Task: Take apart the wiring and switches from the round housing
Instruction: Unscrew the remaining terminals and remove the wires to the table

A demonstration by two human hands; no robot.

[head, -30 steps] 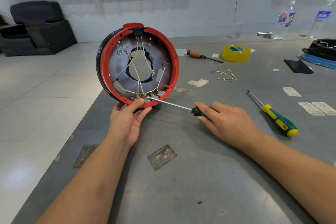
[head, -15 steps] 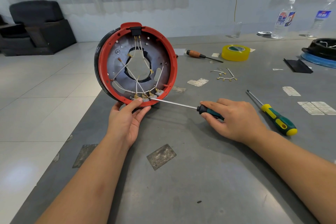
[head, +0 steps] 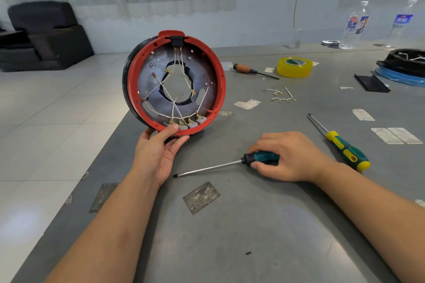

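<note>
At table's left edge – L hand [head: 158, 156] grips housing [head: 140, 71] upright, R hand [head: 287, 156] clasps screwdriver [head: 262, 158] flat

red housing [head: 175, 80] – white wires [head: 177, 103] | yellow tape roll [head: 294, 67] | teal-handled screwdriver [head: 262, 158]

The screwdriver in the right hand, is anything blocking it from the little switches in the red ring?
Nothing visible does. The screwdriver lies low by the table; only the left hand's thumb sits beside the switches.
</note>
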